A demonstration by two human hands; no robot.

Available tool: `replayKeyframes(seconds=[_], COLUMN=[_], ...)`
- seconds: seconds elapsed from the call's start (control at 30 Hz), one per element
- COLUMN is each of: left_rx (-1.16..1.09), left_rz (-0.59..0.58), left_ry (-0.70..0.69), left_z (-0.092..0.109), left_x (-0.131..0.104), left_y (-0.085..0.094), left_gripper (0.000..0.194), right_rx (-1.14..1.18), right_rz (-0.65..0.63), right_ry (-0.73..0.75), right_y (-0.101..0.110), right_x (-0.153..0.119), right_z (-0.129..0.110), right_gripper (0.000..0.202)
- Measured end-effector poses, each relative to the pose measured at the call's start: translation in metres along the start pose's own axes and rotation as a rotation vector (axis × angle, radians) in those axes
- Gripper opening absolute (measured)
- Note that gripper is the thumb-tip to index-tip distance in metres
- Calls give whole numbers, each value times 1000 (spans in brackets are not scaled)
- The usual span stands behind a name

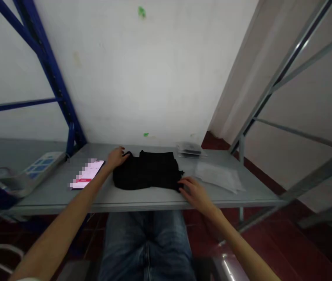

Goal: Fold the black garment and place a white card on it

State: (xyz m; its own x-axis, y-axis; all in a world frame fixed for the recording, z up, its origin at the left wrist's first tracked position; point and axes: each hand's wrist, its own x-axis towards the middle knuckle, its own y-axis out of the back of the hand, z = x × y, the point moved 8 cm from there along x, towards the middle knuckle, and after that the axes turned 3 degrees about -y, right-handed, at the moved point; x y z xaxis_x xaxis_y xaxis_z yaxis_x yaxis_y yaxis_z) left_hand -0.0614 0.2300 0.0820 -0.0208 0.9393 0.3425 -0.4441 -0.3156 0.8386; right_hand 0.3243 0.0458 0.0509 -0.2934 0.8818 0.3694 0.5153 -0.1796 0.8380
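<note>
Both forearms stretch out over denim-clad knees toward a folded black garment (147,170) lying mid-table. Resting on its far left corner, the left hand (116,158) lies with fingers loosely spread, gripping nothing, seemingly pinning the cloth flat. At the near right edge, the right hand (195,192) lies open and flat, fingertips touching the fabric as if steadying it. A lit phone (87,174) sits just left; clear plastic bags (218,175) lie right on the grey table (142,199).
</note>
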Motion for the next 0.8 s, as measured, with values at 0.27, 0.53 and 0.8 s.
replayKeyframes(seconds=[0.27,0.53,0.8], left_rx=[-18,-188,125], left_rz=[34,74,-154], left_ry=[-92,-364,-572], left_z=[17,40,32], left_x=[0,-54,-116], left_y=[13,38,34], left_gripper=[17,29,45], right_rx=[-45,-29,-70], right_rz=[-102,-64,-68], right_ry=[27,18,84], right_y=[6,10,4], right_x=[10,11,4], right_z=[3,6,10], right_gripper=[28,30,31])
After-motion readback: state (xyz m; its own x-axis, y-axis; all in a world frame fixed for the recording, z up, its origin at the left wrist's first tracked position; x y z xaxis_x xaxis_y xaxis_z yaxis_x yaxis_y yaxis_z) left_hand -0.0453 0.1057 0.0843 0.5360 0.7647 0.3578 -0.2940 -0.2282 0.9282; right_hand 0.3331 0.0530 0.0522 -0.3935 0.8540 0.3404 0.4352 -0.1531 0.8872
